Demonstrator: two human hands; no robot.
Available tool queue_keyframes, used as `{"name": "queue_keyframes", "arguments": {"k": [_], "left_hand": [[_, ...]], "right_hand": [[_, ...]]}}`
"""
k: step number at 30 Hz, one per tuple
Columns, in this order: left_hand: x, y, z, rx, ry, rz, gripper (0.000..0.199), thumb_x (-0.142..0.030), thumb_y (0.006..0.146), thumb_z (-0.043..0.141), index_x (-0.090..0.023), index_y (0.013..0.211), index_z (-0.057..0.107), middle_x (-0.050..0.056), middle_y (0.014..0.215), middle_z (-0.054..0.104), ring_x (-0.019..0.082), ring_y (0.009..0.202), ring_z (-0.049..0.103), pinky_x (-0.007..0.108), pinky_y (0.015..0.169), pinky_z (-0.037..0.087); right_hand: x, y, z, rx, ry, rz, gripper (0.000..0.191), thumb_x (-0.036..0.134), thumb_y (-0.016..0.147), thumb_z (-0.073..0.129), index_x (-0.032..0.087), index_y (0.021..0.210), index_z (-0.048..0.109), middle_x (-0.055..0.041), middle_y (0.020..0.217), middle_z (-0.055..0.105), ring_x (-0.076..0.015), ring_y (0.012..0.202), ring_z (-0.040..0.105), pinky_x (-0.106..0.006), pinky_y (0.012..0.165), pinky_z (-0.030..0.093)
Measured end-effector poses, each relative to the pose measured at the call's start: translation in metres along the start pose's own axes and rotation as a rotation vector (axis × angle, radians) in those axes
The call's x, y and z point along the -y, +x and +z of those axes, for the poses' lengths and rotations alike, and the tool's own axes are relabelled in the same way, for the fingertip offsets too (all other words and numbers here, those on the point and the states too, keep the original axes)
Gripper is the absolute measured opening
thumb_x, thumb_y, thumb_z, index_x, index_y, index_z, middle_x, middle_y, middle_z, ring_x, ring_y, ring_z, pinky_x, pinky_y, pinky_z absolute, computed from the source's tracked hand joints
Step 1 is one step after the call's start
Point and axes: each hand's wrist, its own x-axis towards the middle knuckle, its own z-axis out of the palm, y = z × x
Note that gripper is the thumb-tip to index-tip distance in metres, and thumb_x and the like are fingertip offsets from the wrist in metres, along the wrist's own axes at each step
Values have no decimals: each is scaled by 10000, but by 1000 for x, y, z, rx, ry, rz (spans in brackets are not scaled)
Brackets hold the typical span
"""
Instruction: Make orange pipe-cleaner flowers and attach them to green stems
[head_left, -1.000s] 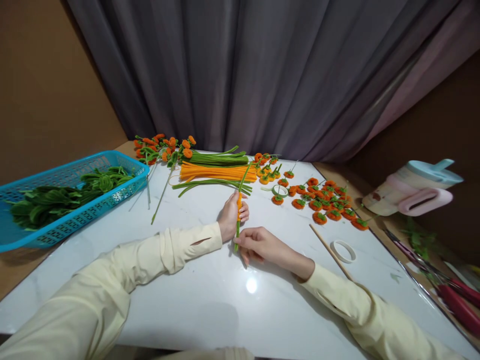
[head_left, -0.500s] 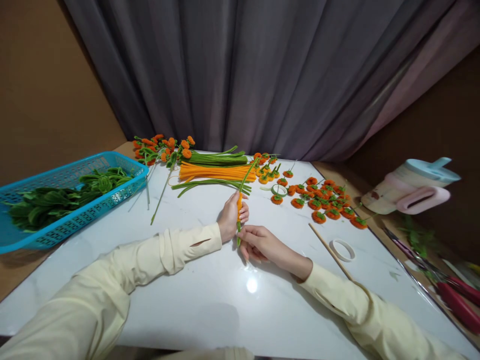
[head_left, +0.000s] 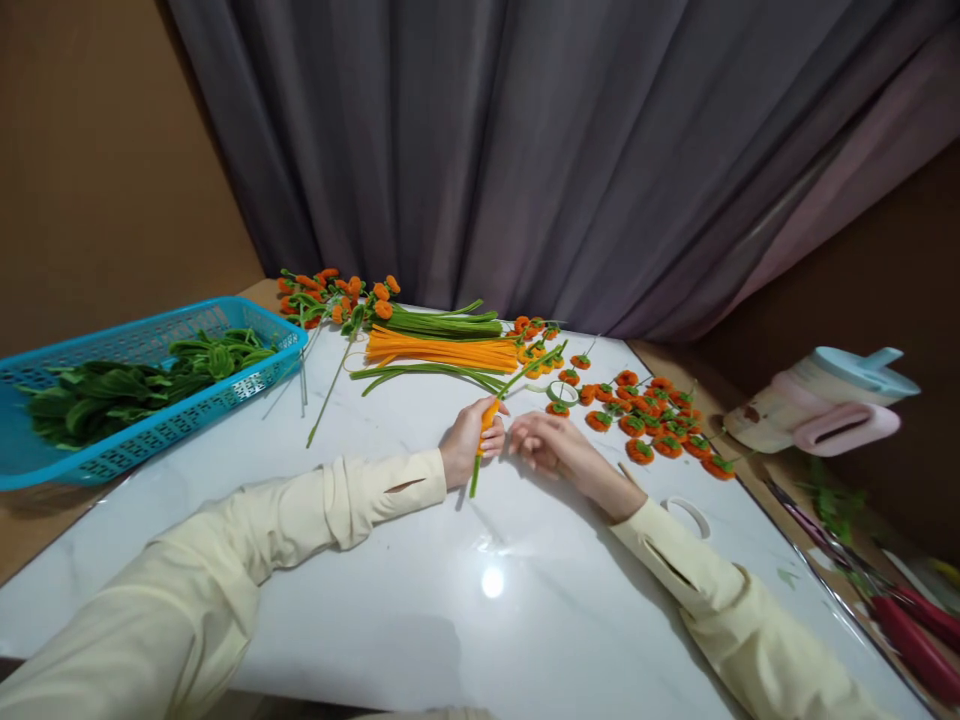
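Note:
My left hand point(head_left: 463, 442) is closed around an orange chenille pipe-cleaner piece point(head_left: 488, 418) together with a green pipe cleaner point(head_left: 527, 372). The green one sticks out up and to the right, and its lower end shows below my fingers. Just to the right is my right hand point(head_left: 561, 448), apart from the piece, its fingers loosely bent with nothing visible in them. Beyond my hands lie a bundle of orange pipe cleaners point(head_left: 442, 349), a green bundle point(head_left: 435, 322) and a few loose green pipe cleaners point(head_left: 427, 370).
A blue basket point(head_left: 161, 425) of green fuzzy leaves stands left. Orange persimmon-like pieces point(head_left: 649, 415) cluster right, near a green tape roll point(head_left: 562, 393) and a white ring point(head_left: 688, 516). A tumbler point(head_left: 817, 400) and red-handled pliers point(head_left: 911, 640) sit at the right edge. Orange-tipped stems point(head_left: 337, 295) lie at the back.
My right hand has let go of the green pipe cleaner's lower end and moved up and right. The piece in my left hand now leans further right. The view has shifted slightly.

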Motion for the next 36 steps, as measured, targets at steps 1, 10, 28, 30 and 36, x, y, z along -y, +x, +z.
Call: {"name": "queue_keyframes", "arguments": {"k": [1,10,28,30,36], "left_hand": [[-1,0,-1,32,-2,-34,227,-266,857,373,-167,675,466,-88,371,219,42,270,177,151,305,124],[-3,0,-5,337,2,-274,239,-279,845,409,-152,675,518,-84,377,213,48,286,184,152,297,151],[-29,-10,-12,354,160,-381,235,-271,853,410,-134,685,502,-76,430,246,47,322,212,146,317,231],[-34,-19,-16,341,208,-424,262,-302,847,416,-140,654,487,-75,416,240,51,318,211,150,312,233],[-37,-40,-32,284,204,-494,331,-370,859,404,-155,612,450,-68,408,251,54,308,209,152,295,212]], "right_hand": [[2,5,-7,-42,38,-45,301,442,778,593,148,839,608,-50,789,661,-70,495,527,-163,360,348],[32,6,-53,-178,-11,-334,316,461,829,559,170,930,632,-106,1059,656,-207,996,600,-305,817,484],[44,-61,-3,356,-929,-885,291,262,957,388,170,1139,597,-41,782,675,-130,708,574,-358,861,398],[32,-59,18,360,-1174,-940,275,256,958,387,143,1044,622,-35,697,640,-129,645,535,-333,785,383],[13,-36,55,340,-1446,-926,330,307,961,373,132,763,570,-26,611,573,-132,561,474,-290,637,283]]}}
